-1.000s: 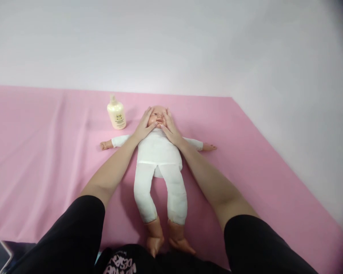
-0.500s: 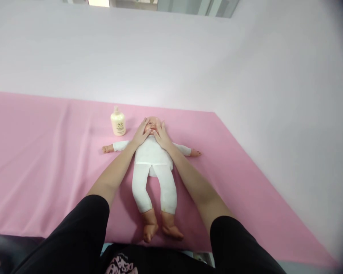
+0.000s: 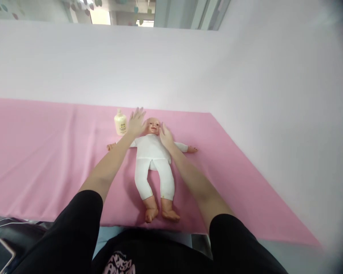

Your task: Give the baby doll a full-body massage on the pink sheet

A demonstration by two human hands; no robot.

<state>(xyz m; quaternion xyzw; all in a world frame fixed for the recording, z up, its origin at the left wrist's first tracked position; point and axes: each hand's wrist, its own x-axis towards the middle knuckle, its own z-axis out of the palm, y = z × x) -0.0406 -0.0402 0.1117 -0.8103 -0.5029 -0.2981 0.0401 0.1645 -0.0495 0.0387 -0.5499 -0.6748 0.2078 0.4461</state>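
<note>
A baby doll (image 3: 152,160) in a white bodysuit and leggings lies on its back on a pink cloth (image 3: 45,152), arms spread, feet toward me. My left hand (image 3: 136,122) hovers with fingers spread just left of the doll's head, between it and a cream lotion bottle (image 3: 120,123). My right hand (image 3: 166,137) rests flat at the doll's right shoulder, fingertips near its cheek. Neither hand holds anything.
The pink cloth covers a surface that ends at a white wall behind and a white panel to the right. A phone (image 3: 0,255) lies at the bottom left corner. My black sleeves fill the lower view.
Both hands have come off the doll's face: the left has drifted out toward the bottle, the right down to the shoulder. My head has pulled back and tilted up.
</note>
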